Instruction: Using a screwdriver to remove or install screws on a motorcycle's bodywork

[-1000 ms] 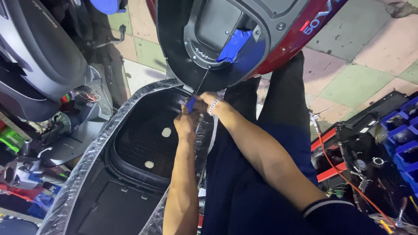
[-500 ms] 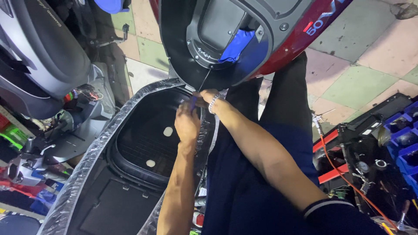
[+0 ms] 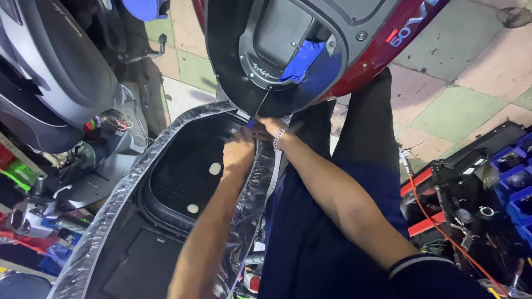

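A scooter's seat (image 3: 288,61) is tipped up, its black underside facing me. Below it lies the open storage tub (image 3: 188,171), its rim wrapped in clear plastic film (image 3: 111,221). Both hands meet at the seat hinge. My right hand (image 3: 268,126), with a metal bracelet on the wrist, grips the blue handle of a screwdriver (image 3: 260,105). The thin shaft of the screwdriver points up to the seat's underside. My left hand (image 3: 239,150) is blurred, just below and left of the handle, touching the tub's rim. Whether it holds anything is unclear.
A grey scooter (image 3: 50,72) with exposed wiring stands close on the left. At the right stand a black rack with blue parts bins (image 3: 510,182) and an orange hose (image 3: 438,221). My dark trousers (image 3: 332,221) fill the lower middle. The floor is tiled (image 3: 471,72).
Both hands stay at the seat hinge with the screwdriver. My left hand has shifted slightly and is now blurred. The view has edged a little.
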